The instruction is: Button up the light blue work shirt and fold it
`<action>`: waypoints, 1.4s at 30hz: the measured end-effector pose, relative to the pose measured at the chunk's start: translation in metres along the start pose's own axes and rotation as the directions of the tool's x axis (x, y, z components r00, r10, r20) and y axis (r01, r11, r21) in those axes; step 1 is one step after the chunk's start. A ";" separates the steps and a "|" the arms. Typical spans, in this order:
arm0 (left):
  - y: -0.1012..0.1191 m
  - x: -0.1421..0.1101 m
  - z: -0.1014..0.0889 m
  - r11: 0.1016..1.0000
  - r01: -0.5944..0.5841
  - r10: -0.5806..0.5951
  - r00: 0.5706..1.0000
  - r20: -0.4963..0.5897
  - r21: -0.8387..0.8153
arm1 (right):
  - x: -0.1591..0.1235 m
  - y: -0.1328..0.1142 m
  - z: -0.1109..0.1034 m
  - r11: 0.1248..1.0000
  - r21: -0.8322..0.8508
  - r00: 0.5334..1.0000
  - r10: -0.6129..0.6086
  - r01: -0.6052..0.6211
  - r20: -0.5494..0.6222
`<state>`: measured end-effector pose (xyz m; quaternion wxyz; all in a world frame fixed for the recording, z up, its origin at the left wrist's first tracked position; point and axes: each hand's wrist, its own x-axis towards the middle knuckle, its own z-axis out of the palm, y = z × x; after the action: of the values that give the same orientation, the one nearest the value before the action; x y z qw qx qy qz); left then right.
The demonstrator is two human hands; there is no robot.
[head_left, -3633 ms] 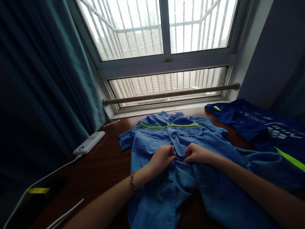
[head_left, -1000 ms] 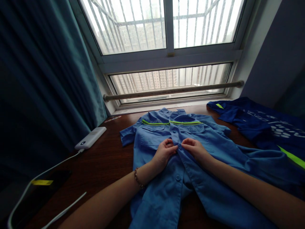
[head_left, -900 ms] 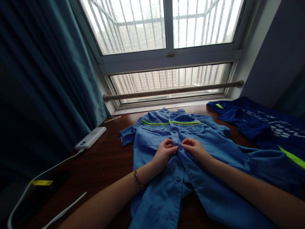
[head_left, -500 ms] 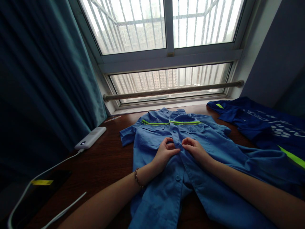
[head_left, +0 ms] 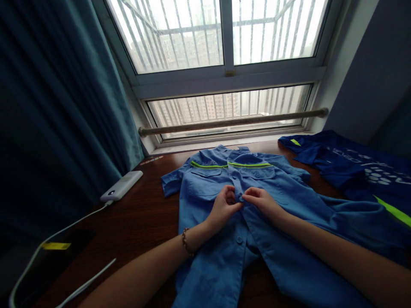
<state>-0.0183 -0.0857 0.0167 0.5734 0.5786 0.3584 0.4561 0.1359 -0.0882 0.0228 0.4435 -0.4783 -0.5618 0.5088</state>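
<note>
Round blue button (head_left: 241, 199), hidden moments ago, shows between your hands. Your right hand (head_left: 261, 203) pinches the light-blue short-sleeved fabric shirt (head_left: 218, 256), centre; your left hand (head_left: 223, 209) curls, grip unclear, partly masking it. Dark-blue printed garment (head_left: 346, 164), three o'clock; white rectangular power bank (head_left: 123, 186), nine.

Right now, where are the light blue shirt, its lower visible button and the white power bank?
Light blue shirt (head_left: 204, 185): head view, chest pocket at picture left.
Lower visible button (head_left: 239, 240): head view, its center.
White power bank (head_left: 123, 185): head view, its top face.
</note>
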 end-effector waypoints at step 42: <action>0.036 0.009 -0.026 0.643 -0.180 -0.145 0.926 0.349 0.745 | 0.006 -0.017 -0.018 0.846 -0.532 0.989 0.102 -0.030 0.107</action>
<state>-0.0443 -0.0717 0.0516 0.3280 0.8458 0.3943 0.1469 0.1515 -0.0797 0.0412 0.2392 -0.5663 -0.6911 0.3800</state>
